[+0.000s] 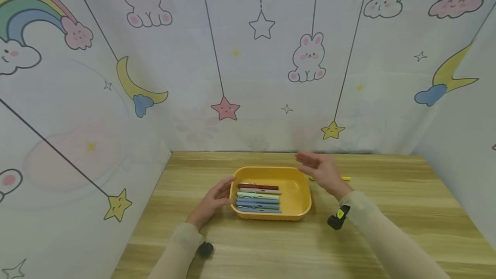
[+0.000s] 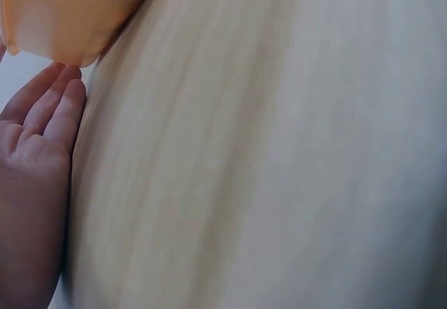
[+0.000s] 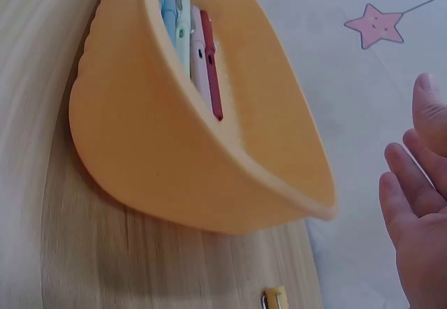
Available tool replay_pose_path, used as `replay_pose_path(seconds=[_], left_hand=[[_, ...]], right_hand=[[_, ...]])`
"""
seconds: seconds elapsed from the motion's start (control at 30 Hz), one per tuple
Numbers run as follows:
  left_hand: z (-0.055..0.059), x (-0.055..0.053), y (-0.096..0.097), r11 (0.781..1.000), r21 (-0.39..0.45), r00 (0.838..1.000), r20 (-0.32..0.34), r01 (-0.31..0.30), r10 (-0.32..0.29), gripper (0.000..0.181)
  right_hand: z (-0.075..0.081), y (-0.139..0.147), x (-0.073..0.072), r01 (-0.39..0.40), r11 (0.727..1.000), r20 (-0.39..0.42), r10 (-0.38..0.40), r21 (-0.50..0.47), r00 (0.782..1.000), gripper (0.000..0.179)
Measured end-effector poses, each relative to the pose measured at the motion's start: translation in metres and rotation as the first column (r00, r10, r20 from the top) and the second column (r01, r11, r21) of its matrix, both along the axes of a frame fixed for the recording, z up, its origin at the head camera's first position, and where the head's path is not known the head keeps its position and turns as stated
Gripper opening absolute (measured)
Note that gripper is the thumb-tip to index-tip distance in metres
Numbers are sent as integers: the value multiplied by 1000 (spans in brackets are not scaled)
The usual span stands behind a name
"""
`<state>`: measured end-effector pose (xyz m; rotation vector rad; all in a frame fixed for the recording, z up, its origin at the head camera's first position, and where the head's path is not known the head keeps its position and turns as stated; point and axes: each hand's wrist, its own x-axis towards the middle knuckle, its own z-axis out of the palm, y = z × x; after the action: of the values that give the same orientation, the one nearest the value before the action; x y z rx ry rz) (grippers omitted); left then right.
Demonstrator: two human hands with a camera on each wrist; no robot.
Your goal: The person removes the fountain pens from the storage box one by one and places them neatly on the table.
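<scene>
A yellow plastic basket [image 1: 267, 216] stands on the table. Several capped pens lie side by side in its left half: a dark red pen [image 1: 267, 187], a pink pen [image 1: 273, 192], pale green ones and blue pens [image 1: 263, 201]. My left hand [image 1: 211, 203] is at the basket's left end, its fairly straight fingers against the wall; the left wrist view shows the fingertips by the basket's underside. Near the far right corner, my right hand [image 1: 325, 176] is raised with fingers extended and nothing in it. Behind that hand a yellow pen [image 1: 346, 178] lies on the table, partly hidden.
The wood-grain table [image 1: 263, 249] reaches back to a white curtain [image 1: 263, 68] printed with stars, rabbits and rainbows. More of the printed cloth flanks the table on the left and right. A small dark device sits on each wrist.
</scene>
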<state>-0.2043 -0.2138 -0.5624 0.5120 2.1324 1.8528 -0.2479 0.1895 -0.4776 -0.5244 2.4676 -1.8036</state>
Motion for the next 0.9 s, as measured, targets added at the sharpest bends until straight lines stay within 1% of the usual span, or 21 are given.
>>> replay_pose_path(seconds=[0.17,0.43,0.73,0.9], left_hand=[[2,0,0,1000,8,1000,15,-5,4,69],[-1,0,-1,1000,6,1000,11,-7,7,69],[0,-1,0,1000,-4,1000,7,-9,9,70],[0,-1,1,1000,-4,1000,4,-7,7,70]], right_hand=[[3,-13,1,-14,999,16,14,-30,1000,49],[8,-33,3,-50,998,53,53,-49,997,46],[8,-46,3,-80,997,59,81,-14,995,45],[6,-52,2,-83,996,100,82,10,992,45]])
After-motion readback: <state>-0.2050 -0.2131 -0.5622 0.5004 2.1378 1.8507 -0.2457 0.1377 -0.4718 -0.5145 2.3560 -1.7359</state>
